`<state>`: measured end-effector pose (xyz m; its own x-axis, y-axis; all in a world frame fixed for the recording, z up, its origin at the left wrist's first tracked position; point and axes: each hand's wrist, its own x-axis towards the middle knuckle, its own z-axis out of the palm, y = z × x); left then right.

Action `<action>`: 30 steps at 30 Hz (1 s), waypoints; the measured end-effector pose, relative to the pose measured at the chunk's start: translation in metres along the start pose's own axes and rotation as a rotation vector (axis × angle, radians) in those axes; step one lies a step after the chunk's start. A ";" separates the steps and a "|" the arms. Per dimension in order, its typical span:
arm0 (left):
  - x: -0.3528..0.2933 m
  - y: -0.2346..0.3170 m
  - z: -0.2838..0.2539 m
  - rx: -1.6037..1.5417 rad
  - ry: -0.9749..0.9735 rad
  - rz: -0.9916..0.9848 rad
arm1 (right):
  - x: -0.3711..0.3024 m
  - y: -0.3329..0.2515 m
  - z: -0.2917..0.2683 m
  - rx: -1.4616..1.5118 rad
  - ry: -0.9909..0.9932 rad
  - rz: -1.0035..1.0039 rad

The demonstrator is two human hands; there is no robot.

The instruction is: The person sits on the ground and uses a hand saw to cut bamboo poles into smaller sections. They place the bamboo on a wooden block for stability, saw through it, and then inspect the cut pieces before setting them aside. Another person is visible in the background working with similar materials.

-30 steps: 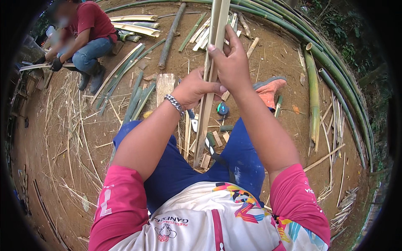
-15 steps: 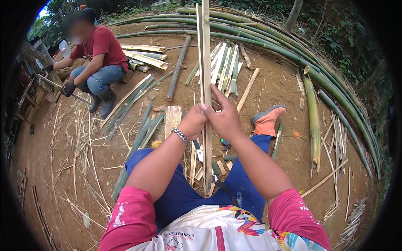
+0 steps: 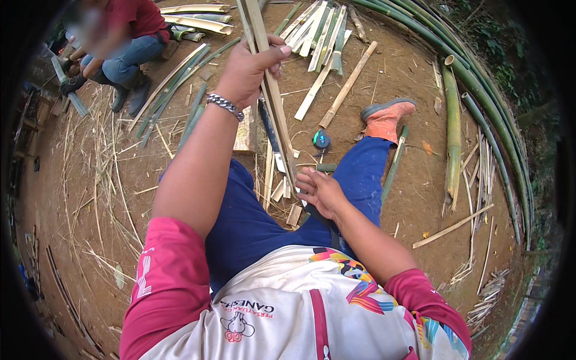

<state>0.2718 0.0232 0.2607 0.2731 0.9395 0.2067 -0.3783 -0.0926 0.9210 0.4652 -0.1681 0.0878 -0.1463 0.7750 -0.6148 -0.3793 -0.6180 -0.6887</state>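
Note:
Pale split bamboo strips (image 3: 274, 111), long and narrow and lying together, slant down from the top of the view toward my lap. My left hand (image 3: 247, 71), with a chain bracelet at the wrist, is closed around them in their upper part, thumb laid across. Beside their lower end is my right hand (image 3: 321, 192), fingers loosely curled and apart, palm facing the strips. It grips nothing that I can see; whether a fingertip touches the strips I cannot tell. Partly behind the strips lies a dark, long tool (image 3: 268, 127), its kind unclear.
A wooden block (image 3: 245, 139) and a round tape measure (image 3: 321, 139) lie on the ground between my legs. Split bamboo pieces (image 3: 321, 33) are piled ahead. Long green bamboo poles (image 3: 480, 78) curve along the right. A co-worker (image 3: 129, 45) in gloves crouches at the far left, holding a bamboo piece.
Both hands were together on the upright strips. My left hand has moved up and left, tilting them, while my right hand has come off and dropped to their lower end. The view has tipped downward.

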 end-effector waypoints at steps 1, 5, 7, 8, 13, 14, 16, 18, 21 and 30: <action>0.000 0.001 0.000 0.013 0.004 0.009 | 0.002 0.005 0.001 0.040 0.015 0.016; -0.002 0.001 0.007 0.029 0.002 0.022 | 0.013 0.017 0.000 0.176 0.018 0.037; -0.004 0.000 0.007 0.053 0.003 0.044 | 0.018 0.020 0.001 0.242 -0.041 0.023; -0.004 -0.001 0.007 0.065 0.003 0.055 | 0.020 0.021 0.000 0.247 -0.037 0.026; -0.008 0.002 0.011 0.052 0.006 0.077 | 0.021 0.023 0.000 0.268 0.006 0.026; -0.008 0.002 0.011 0.059 0.000 0.072 | 0.021 0.023 0.000 0.271 0.004 0.022; -0.010 0.001 0.011 0.071 -0.004 0.073 | 0.023 0.024 -0.001 0.275 -0.002 0.010; -0.011 -0.001 0.012 0.082 -0.006 0.081 | 0.024 0.024 -0.001 0.286 0.006 0.000; -0.012 -0.003 0.014 0.100 0.001 0.095 | 0.021 0.019 0.002 0.288 0.015 -0.013; -0.013 -0.006 0.019 -0.005 0.004 0.114 | 0.013 0.010 0.007 0.276 0.000 -0.045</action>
<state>0.2870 0.0054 0.2586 0.2241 0.9243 0.3089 -0.4111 -0.1977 0.8899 0.4527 -0.1631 0.0753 -0.1237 0.8009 -0.5858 -0.6199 -0.5234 -0.5847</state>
